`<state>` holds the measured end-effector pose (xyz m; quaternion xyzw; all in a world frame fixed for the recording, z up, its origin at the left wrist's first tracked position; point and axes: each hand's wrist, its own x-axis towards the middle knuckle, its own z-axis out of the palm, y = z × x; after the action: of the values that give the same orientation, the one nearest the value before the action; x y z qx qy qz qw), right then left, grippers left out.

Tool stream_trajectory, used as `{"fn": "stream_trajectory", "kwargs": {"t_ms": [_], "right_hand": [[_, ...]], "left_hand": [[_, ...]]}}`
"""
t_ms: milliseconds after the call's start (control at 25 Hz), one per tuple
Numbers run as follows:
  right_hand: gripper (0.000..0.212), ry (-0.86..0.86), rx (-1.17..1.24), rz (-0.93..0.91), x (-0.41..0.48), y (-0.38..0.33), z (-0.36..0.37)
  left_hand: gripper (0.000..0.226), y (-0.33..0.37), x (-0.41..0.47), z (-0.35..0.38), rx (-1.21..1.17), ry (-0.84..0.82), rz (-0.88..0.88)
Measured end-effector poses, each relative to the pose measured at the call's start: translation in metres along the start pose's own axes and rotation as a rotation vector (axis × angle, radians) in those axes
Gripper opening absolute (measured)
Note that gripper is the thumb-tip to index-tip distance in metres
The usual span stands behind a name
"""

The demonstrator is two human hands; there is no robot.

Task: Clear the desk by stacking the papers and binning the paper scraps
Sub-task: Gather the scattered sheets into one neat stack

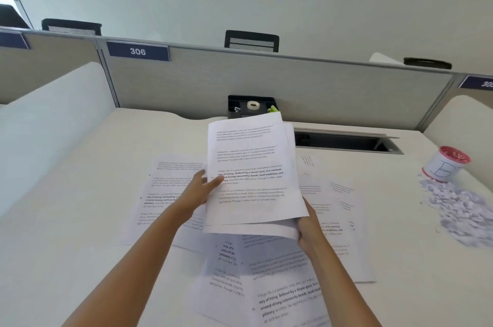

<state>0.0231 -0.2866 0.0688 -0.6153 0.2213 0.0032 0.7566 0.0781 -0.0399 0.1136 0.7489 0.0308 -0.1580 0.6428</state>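
A black organiser tray (234, 102) sits at the far middle of the bench (80, 166), against the grey fabric partition (266, 81). It holds a roll of clear tape (253, 105), a small binder clip and something bright green (273, 108) at its right end. On the far right stands a white cup (445, 166) with a red rim and a pen drawing on its side. It leans in this wide view, and I cannot tell what is in it. Just near of it a heap of small, crumpled white paper scraps (458, 206) spreads over the bench to the right edge. A long, dark cable slot (344, 142) with a raised flap opens in the bench beside the tray. The held stack (250, 166) of printed pages is lifted above the middle of the bench and hides the tray's near edge. The left hand (202, 188) pinches its left edge, with the thumb on the top page. The right hand (309, 228) grips its near right corner with curled fingers. Under and around it, loose sheets (165, 193) lie flat and overlapping at odd angles, thin white paper with blocks of black type. A blue label (138, 51) on the partition reads 306, and black mesh chair backs (251, 41) show beyond it.
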Motion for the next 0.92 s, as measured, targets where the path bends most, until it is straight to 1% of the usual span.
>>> {"fn": "stream_trajectory", "kwargs": {"t_ms": [40,80,120,200,280,320,360,400,440,480,520,600,680,840,920], "right_hand": [[0.024,-0.016,-0.003,-0.004,-0.004,0.001,0.001],[0.023,-0.031,-0.012,-0.004,-0.006,0.002,0.001],[0.023,-0.047,-0.029,-0.005,-0.008,0.003,0.0],[0.02,-0.076,-0.088,-0.021,-0.011,0.0,-0.005],[0.024,-0.062,-0.198,-0.063,-0.01,-0.003,-0.017],[0.028,0.0,-0.301,-0.101,-0.006,-0.004,-0.026],[0.034,0.118,-0.457,-0.133,0.0,-0.004,-0.038],[0.042,0.279,-0.649,-0.135,0.007,-0.004,-0.054],[0.051,0.443,-0.824,-0.093,0.012,-0.004,-0.069],[0.062,0.573,-0.942,-0.016,0.015,-0.003,-0.083],[0.072,0.651,-1.004,0.072,0.014,-0.003,-0.095],[0.084,0.699,-1.041,0.201,0.009,-0.002,-0.112],[0.086,0.687,-1.046,0.24,0.01,0.0,-0.12],[0.081,0.626,-0.976,0.261,0.017,-0.002,-0.124],[0.073,0.587,-0.888,0.232,0.02,-0.002,-0.124]], "left_hand": [[0.051,-0.004,0.001,0.003,-0.115,-0.081,-0.042],[0.04,-0.007,0.002,0.004,-0.212,-0.114,-0.06],[0.035,-0.011,0.002,0.006,-0.295,-0.111,-0.069],[0.034,-0.019,0.002,0.008,-0.41,-0.077,-0.088],[0.035,-0.029,0.001,0.012,-0.46,-0.043,-0.131],[0.036,-0.034,0.0,0.014,-0.47,-0.031,-0.158],[0.036,-0.04,-0.001,0.016,-0.471,-0.02,-0.18],[0.036,-0.044,-0.003,0.018,-0.468,-0.019,-0.196],[0.035,-0.049,-0.005,0.02,-0.464,-0.021,-0.209],[0.034,-0.052,-0.007,0.022,-0.461,-0.029,-0.22],[0.033,-0.056,-0.009,0.024,-0.457,-0.035,-0.232],[0.031,-0.063,-0.011,0.027,-0.448,-0.038,-0.258],[0.031,-0.07,-0.011,0.029,-0.427,-0.041,-0.28],[0.029,-0.081,-0.011,0.033,-0.382,-0.021,-0.295],[0.028,-0.083,-0.01,0.034,-0.347,-0.006,-0.291]]}}
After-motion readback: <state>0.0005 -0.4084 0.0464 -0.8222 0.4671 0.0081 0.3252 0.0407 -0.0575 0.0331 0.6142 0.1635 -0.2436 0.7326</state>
